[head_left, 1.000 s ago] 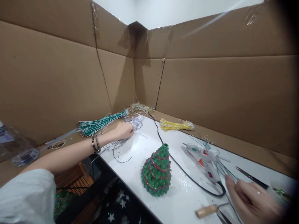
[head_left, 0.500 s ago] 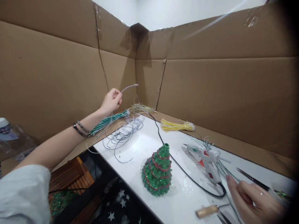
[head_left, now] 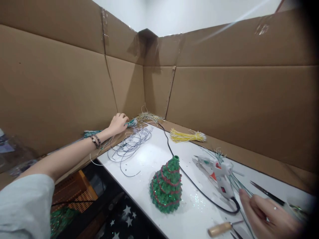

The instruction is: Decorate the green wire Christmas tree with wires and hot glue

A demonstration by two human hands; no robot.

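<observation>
My left hand reaches to the far left edge of the table, its fingers bent over a tied bundle of green wires. Part of that bundle is hidden under the hand and wrist. My right hand is closed at the lower right, beside the loose green wires; what its fingers hold, if anything, cannot be made out. Between the hands stands a green beaded Christmas tree with a red garland wound around it, upright on the white tabletop.
A white glue gun with a black cord lies left of my right hand. Nearby are a wooden-handled tool and dark pointed scissors. A yellow wire bundle and tangled dark wires lie farther back. Cardboard walls enclose the table.
My left hand has come down from the air onto the green wire bundle. The thin pale strip it held is no longer visible. My right hand has stayed nearly in place.
</observation>
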